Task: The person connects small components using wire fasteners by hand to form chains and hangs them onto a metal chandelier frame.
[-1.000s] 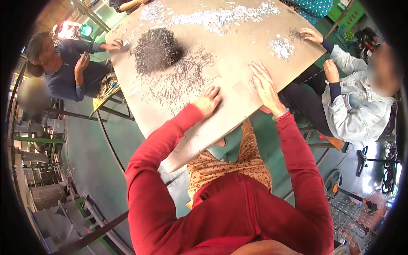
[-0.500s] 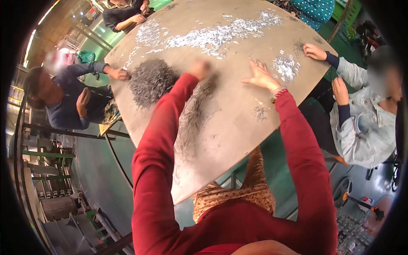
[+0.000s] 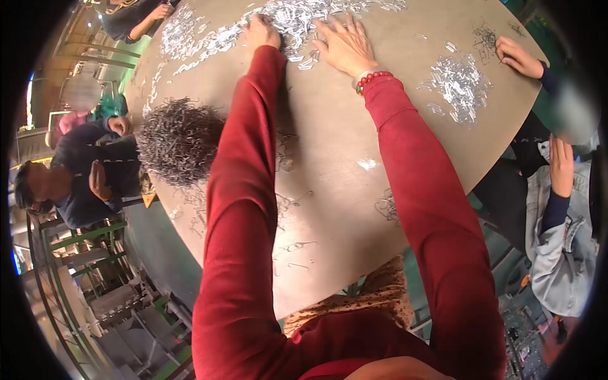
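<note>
Both my arms reach far across the brown tabletop (image 3: 342,240). At the near edge of a spread of shiny metal pieces (image 3: 297,25) rests my left hand (image 3: 261,33), its fingers curled down and partly hidden; what it may hold cannot be made out. My right hand (image 3: 346,45) lies palm down just right of it, fingers spread, fingertips at the same pieces. Left of my left forearm stands a dark mound of thin bent wire pieces (image 3: 179,140). Loose wire pieces (image 3: 294,246) lie between my forearms.
A smaller pile of shiny pieces (image 3: 461,87) lies at the right, with a dark wire cluster (image 3: 484,39) behind it. A co-worker's hand (image 3: 518,57) rests at the right edge. Another co-worker (image 3: 85,171) sits at the left, and a third person's arm (image 3: 151,20) is at the upper left.
Both my hands have moved forward to the shiny pieces, and my right hand has come closer to my left. The view has shifted, and the shiny pieces appear nearer.
</note>
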`<state>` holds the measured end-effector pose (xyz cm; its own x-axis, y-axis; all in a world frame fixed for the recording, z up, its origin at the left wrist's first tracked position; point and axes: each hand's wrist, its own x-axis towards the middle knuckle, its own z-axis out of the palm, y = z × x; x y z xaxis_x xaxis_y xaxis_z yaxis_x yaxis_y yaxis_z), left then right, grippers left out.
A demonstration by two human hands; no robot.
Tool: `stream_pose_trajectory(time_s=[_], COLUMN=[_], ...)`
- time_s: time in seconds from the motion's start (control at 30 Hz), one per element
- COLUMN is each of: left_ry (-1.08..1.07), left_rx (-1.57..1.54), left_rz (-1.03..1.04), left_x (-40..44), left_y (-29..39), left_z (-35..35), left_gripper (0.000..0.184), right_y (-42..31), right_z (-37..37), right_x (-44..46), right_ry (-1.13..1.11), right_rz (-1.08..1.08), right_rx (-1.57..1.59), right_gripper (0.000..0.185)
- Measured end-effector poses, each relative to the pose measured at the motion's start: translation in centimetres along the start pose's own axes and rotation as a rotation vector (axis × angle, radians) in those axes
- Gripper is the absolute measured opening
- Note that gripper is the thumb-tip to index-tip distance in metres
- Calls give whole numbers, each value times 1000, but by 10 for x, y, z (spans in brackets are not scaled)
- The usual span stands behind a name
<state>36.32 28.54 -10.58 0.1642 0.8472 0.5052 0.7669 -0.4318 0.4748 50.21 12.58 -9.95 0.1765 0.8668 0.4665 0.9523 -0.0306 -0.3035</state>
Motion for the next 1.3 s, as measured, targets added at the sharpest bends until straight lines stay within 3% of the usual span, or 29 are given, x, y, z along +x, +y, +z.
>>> stream_pose_trajectory(time_s=[0.13,0.23,0.37,0.4,0.47,0.5,0.63,0.8,0.9,0.93,1.07,1.13,1.23,1.27,1.3], left_ry=[-16,61,-81,-71,-34,-139,-271,-487,-669,-629,-503,-512,-516,-524,-528], left_rx=[-215,-274,-359,-398,-481,-597,-584,-607,-445,-332,-218,-322,-647,-760,-870], left_rz=[175,233,30,7,-21,-177,-161,-154,-62,104,281,153,-180,-195,-209], left_x=[-37,-92,-163,-180,-205,-215,-251,-266,-260,-258,-260,-265,-294,-307,-322], left_y=[19,50,91,94,101,110,107,90,110,104,103,104,110,101,89], left_z=[-9,-26,-66,-74,-88,-109,-151,-166,-223,-225,-257,-284,-336,-342,-341], left_gripper=[13,16,15,11,12,13,15,20,20,20,21,20,19,18,17], right_y=[-7,-22,-56,-59,-66,-69,-103,-99,-109,-105,-107,-126,-132,-142,-146], right_z=[-12,-29,-63,-72,-66,-67,-133,-151,-176,-176,-179,-198,-167,-173,-169], right_x=[-12,-38,-97,-108,-142,-152,-205,-239,-237,-235,-242,-259,-285,-283,-284], right_ry=[-97,-158,-156,-268,-259,-252,-423,-415,-430,-413,-158,-91,-44,-219,-208], right_rz=[-8,34,303,382,408,418,401,460,406,314,209,174,128,193,239], right_rx=[141,306,668,807,1079,1217,1668,1677,1228,1023,614,440,519,565,574], right_gripper=[34,42,46,50,52,53,61,62,53,41,27,21,16,18,19])
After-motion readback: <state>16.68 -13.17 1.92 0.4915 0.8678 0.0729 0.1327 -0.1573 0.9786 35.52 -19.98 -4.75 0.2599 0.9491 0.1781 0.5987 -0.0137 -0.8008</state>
